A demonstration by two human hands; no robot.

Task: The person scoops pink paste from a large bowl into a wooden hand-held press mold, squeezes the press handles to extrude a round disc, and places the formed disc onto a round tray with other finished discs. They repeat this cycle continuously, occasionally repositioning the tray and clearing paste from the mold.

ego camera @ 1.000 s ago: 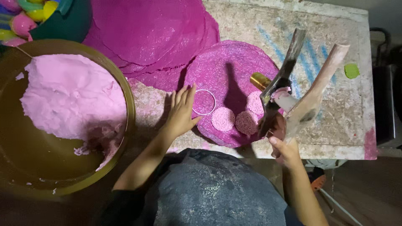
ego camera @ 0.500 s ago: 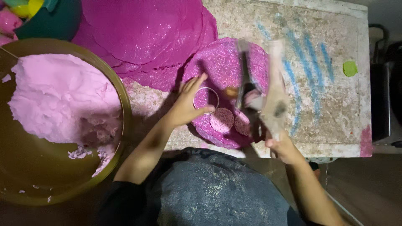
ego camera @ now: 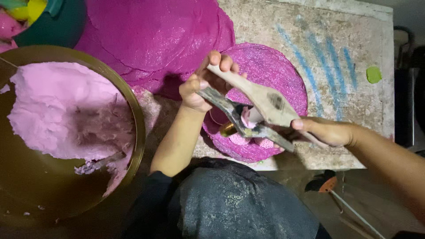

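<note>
Hands at work over a stone slab (ego camera: 283, 31): the left hand (ego camera: 204, 84) is curled around the far ends of a two-armed wooden press (ego camera: 252, 110), fingers wrapped over the pale upper arm and thumb against the darker lower one, while the right hand (ego camera: 325, 132) grips the tool's near ends in a closed fist. A lump of pink dough (ego camera: 249, 117) sits pinched between the two arms near their middle, just above a brass-coloured fitting (ego camera: 229, 129). The press is held in the air over a round magenta mat (ego camera: 283, 75), on which small pink discs (ego camera: 248, 140) lie beneath the tool. More magenta sheets (ego camera: 150, 35) are stacked on the slab beyond the left hand. To the left stands a large brass-toned basin (ego camera: 133, 110) holding a mass of pale pink dough (ego camera: 62, 110). A small green disc (ego camera: 374, 74) rests near the slab's far right edge, beside streaks of blue chalk (ego camera: 318, 62)
</note>
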